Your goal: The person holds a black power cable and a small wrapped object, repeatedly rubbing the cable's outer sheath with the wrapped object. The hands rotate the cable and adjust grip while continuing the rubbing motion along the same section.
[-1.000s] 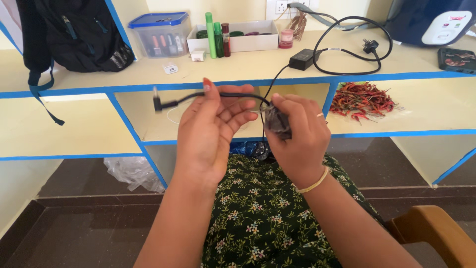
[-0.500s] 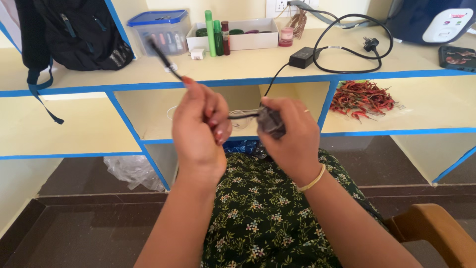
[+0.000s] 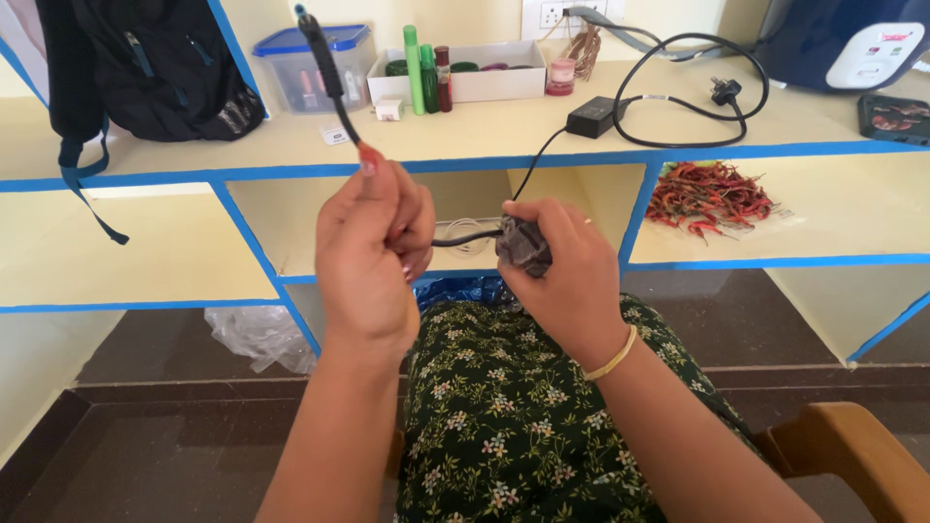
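matt black rubbery cable (image 3: 329, 82) — glossy painted shelf (image 3: 484, 131)

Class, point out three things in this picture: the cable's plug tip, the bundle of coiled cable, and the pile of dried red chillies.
plug tip (image 3: 308, 21), head view, on the dark connector end raised above the left hand.
coiled cable bundle (image 3: 524, 246), head view, on the wound loops gripped by the right hand.
dried red chillies (image 3: 707, 197), head view, on the pile's middle.

Yellow blue-edged shelf (image 3: 484, 131) | on top: backpack (image 3: 145, 68), plastic box (image 3: 310, 63), white tray (image 3: 475, 82), power adapter (image 3: 593, 116) | lower ledge: dried red chillies (image 3: 707, 194)
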